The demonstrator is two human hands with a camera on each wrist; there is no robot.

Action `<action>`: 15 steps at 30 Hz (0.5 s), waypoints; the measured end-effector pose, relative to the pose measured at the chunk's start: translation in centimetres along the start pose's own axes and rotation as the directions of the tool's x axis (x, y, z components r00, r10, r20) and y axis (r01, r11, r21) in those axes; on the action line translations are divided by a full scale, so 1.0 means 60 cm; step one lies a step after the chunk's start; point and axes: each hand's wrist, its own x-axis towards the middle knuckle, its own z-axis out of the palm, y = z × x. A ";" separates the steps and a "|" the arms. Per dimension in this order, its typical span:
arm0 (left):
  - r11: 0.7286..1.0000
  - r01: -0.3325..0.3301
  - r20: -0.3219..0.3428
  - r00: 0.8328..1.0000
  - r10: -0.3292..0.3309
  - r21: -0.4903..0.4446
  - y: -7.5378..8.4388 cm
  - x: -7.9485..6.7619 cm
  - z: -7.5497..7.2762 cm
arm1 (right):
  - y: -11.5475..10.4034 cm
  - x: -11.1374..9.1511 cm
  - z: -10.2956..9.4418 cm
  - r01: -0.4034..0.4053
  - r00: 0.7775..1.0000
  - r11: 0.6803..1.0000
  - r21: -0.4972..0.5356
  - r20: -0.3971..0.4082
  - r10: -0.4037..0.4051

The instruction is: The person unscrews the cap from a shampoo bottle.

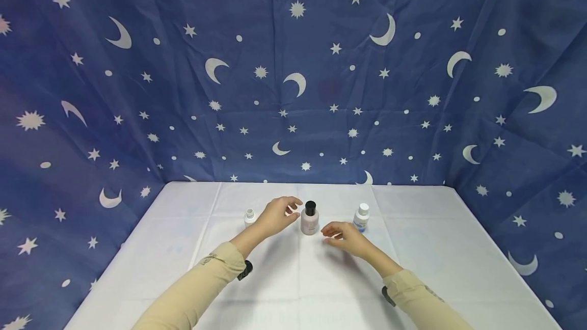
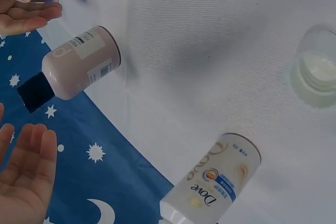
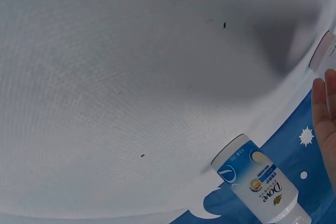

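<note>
A pink bottle with a black cap [image 1: 310,222] stands upright on the white table, between the two hands. To its left, the left hand [image 1: 278,215] has loosely bent fingers and holds nothing; a small gap separates it from the bottle. The right hand [image 1: 345,237] hovers low on the other side, fingers relaxed and apart from the bottle. A white-and-blue Dove bottle [image 3: 257,182] with a white cap stands just behind the right hand. Another Dove bottle [image 2: 212,179], white and gold, is behind the left wrist; in the head view the forearm partly covers it.
A translucent, greenish jar-like thing [image 2: 317,72] shows blurred at the right of the left wrist view; I cannot tell its kind. The white cloth-covered table [image 1: 440,248] meets a blue curtain [image 1: 321,65] with moons and stars at the back and sides.
</note>
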 end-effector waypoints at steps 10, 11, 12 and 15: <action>0.996 0.054 -0.027 0.998 -0.056 -0.073 -0.005 0.023 0.015 | 0.009 0.016 0.006 -0.070 0.997 0.997 -0.013 -0.046 0.070; 0.995 0.056 -0.034 0.998 -0.059 -0.084 -0.005 0.025 0.017 | 0.011 0.018 0.007 -0.074 0.996 0.997 -0.017 -0.053 0.073; 0.994 0.056 -0.043 0.997 -0.060 -0.088 -0.006 0.027 0.018 | 0.012 0.021 0.009 -0.078 0.995 0.997 -0.020 -0.061 0.076; 0.995 0.049 -0.058 0.997 -0.054 -0.085 -0.006 0.033 0.020 | 0.015 0.029 0.013 -0.107 0.991 0.994 -0.030 -0.086 0.104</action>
